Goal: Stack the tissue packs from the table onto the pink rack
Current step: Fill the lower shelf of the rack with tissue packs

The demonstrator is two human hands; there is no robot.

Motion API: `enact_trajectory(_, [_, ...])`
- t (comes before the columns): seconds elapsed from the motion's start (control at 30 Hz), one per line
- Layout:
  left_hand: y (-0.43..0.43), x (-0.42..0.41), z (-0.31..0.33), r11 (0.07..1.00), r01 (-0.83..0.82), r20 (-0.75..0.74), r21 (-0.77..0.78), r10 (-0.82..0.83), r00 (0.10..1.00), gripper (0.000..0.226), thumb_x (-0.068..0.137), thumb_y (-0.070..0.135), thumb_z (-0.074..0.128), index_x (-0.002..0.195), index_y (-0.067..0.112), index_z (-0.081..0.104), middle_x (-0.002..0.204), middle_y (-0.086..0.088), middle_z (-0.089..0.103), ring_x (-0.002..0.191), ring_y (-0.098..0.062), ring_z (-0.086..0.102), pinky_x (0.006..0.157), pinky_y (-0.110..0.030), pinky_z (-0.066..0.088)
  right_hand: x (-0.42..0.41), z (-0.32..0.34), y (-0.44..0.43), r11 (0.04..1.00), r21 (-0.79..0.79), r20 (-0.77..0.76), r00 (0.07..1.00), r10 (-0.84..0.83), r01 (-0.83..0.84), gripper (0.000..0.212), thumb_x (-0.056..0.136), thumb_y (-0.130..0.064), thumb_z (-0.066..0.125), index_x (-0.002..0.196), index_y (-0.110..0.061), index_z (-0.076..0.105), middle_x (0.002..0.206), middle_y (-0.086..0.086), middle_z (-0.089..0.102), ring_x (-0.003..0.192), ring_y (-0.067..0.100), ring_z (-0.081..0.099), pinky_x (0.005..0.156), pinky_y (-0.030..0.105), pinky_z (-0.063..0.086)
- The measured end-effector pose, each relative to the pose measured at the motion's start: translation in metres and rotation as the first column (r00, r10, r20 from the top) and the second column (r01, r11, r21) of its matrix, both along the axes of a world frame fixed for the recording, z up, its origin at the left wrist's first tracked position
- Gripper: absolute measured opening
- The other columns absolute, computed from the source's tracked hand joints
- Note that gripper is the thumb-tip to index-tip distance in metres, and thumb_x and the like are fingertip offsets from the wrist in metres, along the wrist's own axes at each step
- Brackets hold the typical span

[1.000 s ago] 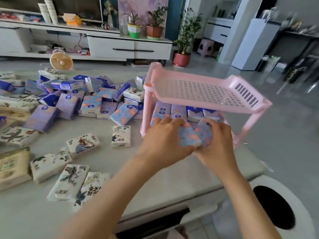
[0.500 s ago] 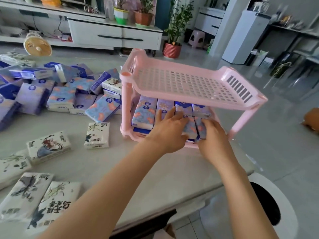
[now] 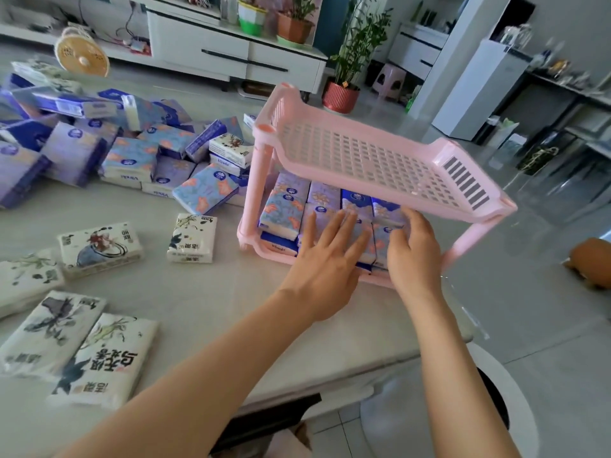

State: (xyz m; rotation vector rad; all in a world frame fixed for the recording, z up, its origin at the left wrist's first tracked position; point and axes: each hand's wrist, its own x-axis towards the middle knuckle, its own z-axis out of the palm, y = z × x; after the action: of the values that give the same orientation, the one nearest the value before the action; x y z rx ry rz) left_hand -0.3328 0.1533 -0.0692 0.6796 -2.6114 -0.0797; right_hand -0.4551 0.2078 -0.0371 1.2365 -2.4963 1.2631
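Both my left hand [image 3: 325, 259] and right hand [image 3: 415, 256] rest flat and open-fingered on the tissue packs [image 3: 284, 209] in the lower shelf of the pink rack [image 3: 443, 157], gripping nothing. Loose packs [image 3: 191, 238] lie on the table [image 3: 215, 292] well to my left; I judge them light, soft, slick-wrapped, best pinched across the narrow sides

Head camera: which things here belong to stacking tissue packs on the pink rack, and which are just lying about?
Job in hand:
pink rack; packs on its lower shelf; heaped blue and purple packs; white printed packs; left hand; right hand.

Lying about:
small fan; potted plants; pink stool; white cabinet.
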Motion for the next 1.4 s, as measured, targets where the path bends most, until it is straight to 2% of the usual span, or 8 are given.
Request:
enact_trajectory(0.17, [0.009, 0.003, -0.01, 0.997, 0.016, 0.035, -0.073, -0.014, 0.999, 0.065, 0.074, 0.036, 0.028, 0.13, 0.016, 0.054, 0.138, -0.013, 0.049, 0.125, -0.029, 0.05, 0.098, -0.063, 0.032, -0.007, -0.003, -0.023, 0.981, 0.189, -0.218, 0.973, 0.079, -0.038, 0.047, 0.093, -0.01, 0.037, 0.14, -0.009, 0.038, 0.146, 0.016, 0.037, 0.133, 0.032, 0.034, 0.111, 0.038, 0.025])
enact_trajectory(0.3, [0.007, 0.003, -0.015, 0.996, -0.008, 0.045, -0.084, 0.012, 0.999, 0.067, 0.072, 0.038, 0.029, 0.128, 0.014, 0.056, 0.135, -0.009, 0.052, 0.123, -0.026, 0.052, 0.098, -0.06, 0.034, -0.007, -0.006, -0.031, 0.946, 0.321, -0.143, 0.985, 0.097, -0.047, 0.037, 0.099, -0.017, 0.026, 0.125, -0.003, 0.05, 0.137, 0.015, 0.048, 0.13, 0.027, 0.037, 0.107, 0.031, 0.018])
enact_trajectory(0.5, [0.006, 0.001, -0.018, 0.993, -0.011, 0.009, -0.115, 0.012, 1.0, 0.066, 0.072, 0.038, 0.03, 0.126, 0.014, 0.057, 0.134, -0.009, 0.054, 0.122, -0.026, 0.053, 0.098, -0.06, 0.035, -0.003, -0.01, -0.025, 0.975, 0.221, -0.183, 0.982, 0.045, -0.003, 0.035, 0.097, -0.014, 0.034, 0.114, 0.003, 0.06, 0.125, 0.019, 0.059, 0.12, 0.031, 0.049, 0.102, 0.034, 0.031])
enact_trajectory(0.73, [0.008, -0.001, -0.018, 0.98, -0.148, -0.185, -0.132, 0.122, 0.975, 0.057, 0.079, 0.028, 0.035, 0.131, 0.009, 0.05, 0.14, -0.014, 0.046, 0.13, -0.03, 0.043, 0.108, -0.058, 0.016, -0.015, 0.002, -0.025, 0.993, 0.094, 0.026, 0.997, -0.069, 0.066, 0.035, 0.097, -0.019, 0.033, 0.116, 0.001, 0.053, 0.116, 0.027, 0.057, 0.106, 0.041, 0.052, 0.079, 0.033, 0.036])
enact_trajectory(0.83, [0.007, 0.001, -0.022, 0.969, -0.233, -0.173, -0.08, 0.217, 0.961, 0.057, 0.081, 0.035, 0.034, 0.128, 0.011, 0.054, 0.14, -0.016, 0.046, 0.129, -0.033, 0.043, 0.104, -0.059, 0.015, -0.015, 0.001, -0.03, 0.977, 0.211, -0.031, 0.999, -0.005, 0.012, 0.038, 0.097, -0.018, 0.032, 0.131, -0.009, 0.046, 0.132, 0.019, 0.05, 0.118, 0.036, 0.047, 0.094, 0.036, 0.039])
enact_trajectory(0.93, [0.006, 0.0, -0.025, 0.97, -0.237, -0.162, -0.059, 0.225, 0.961, 0.058, 0.08, 0.039, 0.035, 0.126, 0.01, 0.056, 0.138, -0.016, 0.048, 0.127, -0.035, 0.046, 0.103, -0.059, 0.016, -0.014, -0.008, -0.033, 0.961, 0.268, -0.058, 0.995, 0.08, -0.062, 0.049, 0.09, -0.04, 0.026, 0.132, -0.023, 0.044, 0.138, 0.008, 0.044, 0.122, 0.03, 0.046, 0.1, 0.047, 0.042])
enact_trajectory(1.23, [0.002, -0.003, -0.029, 0.966, -0.243, -0.163, -0.086, 0.227, 0.96, 0.058, 0.078, 0.04, 0.035, 0.123, 0.011, 0.058, 0.132, -0.015, 0.054, 0.125, -0.032, 0.046, 0.103, -0.057, 0.017, -0.015, -0.01, -0.03, 0.958, 0.287, -0.076, 0.996, 0.049, -0.025, 0.037, 0.1, -0.022, 0.032, 0.13, -0.011, 0.048, 0.137, 0.011, 0.047, 0.126, 0.029, 0.042, 0.105, 0.038, 0.034])
enact_trajectory(1.4, [0.004, 0.001, -0.022, 0.969, -0.236, -0.238, -0.069, 0.214, 0.947, 0.057, 0.081, 0.038, 0.035, 0.125, 0.008, 0.057, 0.132, -0.014, 0.054, 0.125, -0.03, 0.049, 0.105, -0.059, 0.028, -0.011, 0.0, -0.025, 0.997, 0.07, 0.057, 0.997, -0.043, 0.039, 0.034, 0.1, -0.021, 0.032, 0.12, -0.003, 0.052, 0.119, 0.021, 0.057, 0.109, 0.035, 0.051, 0.079, 0.029, 0.035])
